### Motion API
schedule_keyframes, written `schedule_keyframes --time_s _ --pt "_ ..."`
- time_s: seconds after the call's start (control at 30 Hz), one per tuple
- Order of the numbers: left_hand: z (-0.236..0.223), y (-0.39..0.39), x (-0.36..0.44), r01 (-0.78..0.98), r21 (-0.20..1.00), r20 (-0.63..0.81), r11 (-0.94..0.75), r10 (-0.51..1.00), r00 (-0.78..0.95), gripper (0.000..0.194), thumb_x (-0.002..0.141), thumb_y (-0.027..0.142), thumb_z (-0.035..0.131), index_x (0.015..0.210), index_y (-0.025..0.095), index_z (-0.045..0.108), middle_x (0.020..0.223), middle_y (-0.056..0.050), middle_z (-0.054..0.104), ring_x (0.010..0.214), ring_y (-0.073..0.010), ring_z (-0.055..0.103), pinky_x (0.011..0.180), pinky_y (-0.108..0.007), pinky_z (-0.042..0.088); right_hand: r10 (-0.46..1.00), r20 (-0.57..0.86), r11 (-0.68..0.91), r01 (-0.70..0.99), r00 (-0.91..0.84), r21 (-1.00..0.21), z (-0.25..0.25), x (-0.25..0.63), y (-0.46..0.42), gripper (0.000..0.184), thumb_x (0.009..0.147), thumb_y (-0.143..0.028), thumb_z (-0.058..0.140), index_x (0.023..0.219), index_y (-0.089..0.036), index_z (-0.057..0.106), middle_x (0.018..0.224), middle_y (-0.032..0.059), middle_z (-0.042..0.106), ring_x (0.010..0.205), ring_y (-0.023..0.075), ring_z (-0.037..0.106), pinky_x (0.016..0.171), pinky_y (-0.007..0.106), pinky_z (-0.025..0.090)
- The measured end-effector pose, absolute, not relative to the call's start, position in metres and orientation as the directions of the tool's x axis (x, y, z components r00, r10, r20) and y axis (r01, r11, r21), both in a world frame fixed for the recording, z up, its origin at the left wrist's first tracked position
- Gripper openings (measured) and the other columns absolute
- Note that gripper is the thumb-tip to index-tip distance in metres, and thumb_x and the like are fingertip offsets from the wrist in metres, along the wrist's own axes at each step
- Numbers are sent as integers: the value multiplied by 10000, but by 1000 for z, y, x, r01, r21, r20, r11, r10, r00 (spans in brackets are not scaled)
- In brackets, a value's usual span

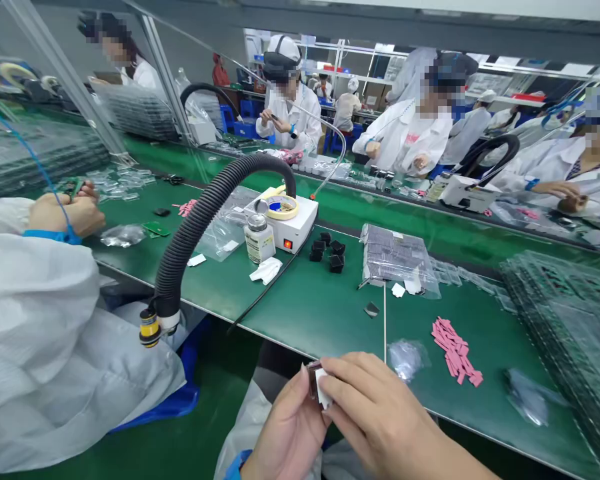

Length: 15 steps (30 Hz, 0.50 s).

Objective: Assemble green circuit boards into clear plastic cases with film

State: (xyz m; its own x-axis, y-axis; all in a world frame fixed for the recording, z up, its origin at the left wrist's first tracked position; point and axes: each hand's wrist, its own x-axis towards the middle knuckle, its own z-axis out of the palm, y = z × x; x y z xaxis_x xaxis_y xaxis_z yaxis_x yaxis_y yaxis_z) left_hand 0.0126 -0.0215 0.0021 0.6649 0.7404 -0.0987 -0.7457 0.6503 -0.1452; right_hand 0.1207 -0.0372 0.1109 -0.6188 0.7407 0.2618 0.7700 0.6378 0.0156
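Grip closed, left hand (287,430) and right hand (380,413) pinching white-backed piece (320,388) near plastic bag (406,359).

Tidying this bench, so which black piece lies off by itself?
The flat dark square, alone on the green mat; the other black blocks sit clustered beside the white bench unit.

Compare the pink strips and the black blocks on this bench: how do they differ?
The pink strips are long and thin, while the black blocks are short and chunky. The pink strips lie in a loose, overlapping spread; the black blocks sit in a tight cluster. Both rest on the green bench top.
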Motion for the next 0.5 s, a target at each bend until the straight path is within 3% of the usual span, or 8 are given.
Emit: schedule_keyframes --time_s 0.5 --pt "-4 -22 12 -744 -125 -97 656 738 668 267 878 267 533 1011 73 659 961 -101 677 919 -130 580 824 -236 440 738 205 633 765 -643 119 98 122 -38 256 849 -152 540 1099 -122 584 1111 80 637 951 156 558 800 300 532"
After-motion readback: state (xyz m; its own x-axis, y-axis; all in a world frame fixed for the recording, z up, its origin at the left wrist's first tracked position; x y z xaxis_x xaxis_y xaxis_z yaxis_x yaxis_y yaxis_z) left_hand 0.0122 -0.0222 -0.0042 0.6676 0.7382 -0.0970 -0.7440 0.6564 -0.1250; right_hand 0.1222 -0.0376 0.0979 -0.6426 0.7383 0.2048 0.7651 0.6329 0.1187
